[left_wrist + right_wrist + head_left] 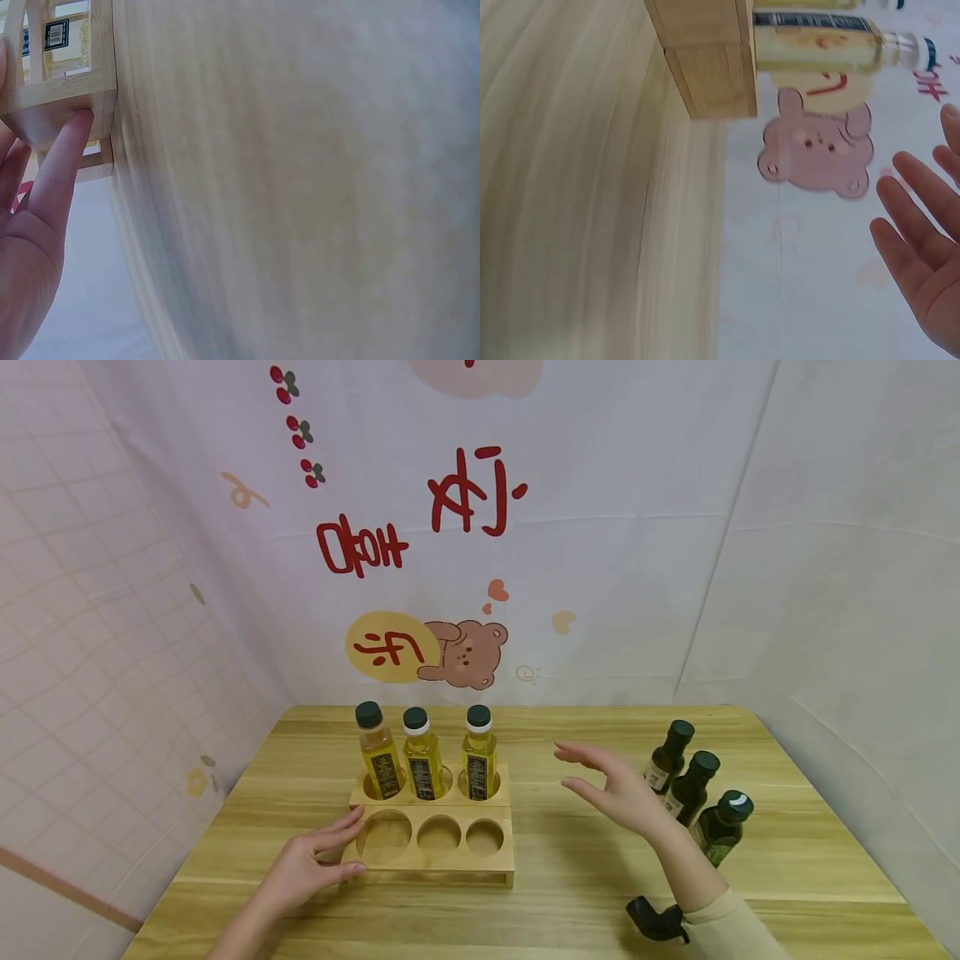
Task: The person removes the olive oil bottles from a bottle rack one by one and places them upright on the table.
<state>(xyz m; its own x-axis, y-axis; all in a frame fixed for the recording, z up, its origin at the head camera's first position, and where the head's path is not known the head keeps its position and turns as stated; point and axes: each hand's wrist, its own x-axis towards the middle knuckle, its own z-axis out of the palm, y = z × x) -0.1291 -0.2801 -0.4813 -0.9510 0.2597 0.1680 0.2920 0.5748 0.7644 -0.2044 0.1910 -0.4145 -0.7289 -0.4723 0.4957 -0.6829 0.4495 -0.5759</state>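
Note:
My left hand (306, 862) holds the left end of a two-tier wooden bottle rack (431, 877); its thumb is at the front corner, the fingers by the step. In the left wrist view the thumb presses the rack's end panel (56, 120). Three clear bottles of yellow oil with dark green caps stand in the rear tier: a leaning left one (381, 760), a middle one (423, 764) and a right one (480, 760). The front tier has three bare round holes. My right hand (611, 785) hovers over the table right of the rack, fingers extended, holding nothing.
Three dark green bottles stand on the right: a rear one (667, 758), a middle one (690, 789) and a front one (720, 827). A black curved object (654, 920) shows beside the right sleeve. A printed cloth (600, 568) hangs behind the wooden table (570, 902).

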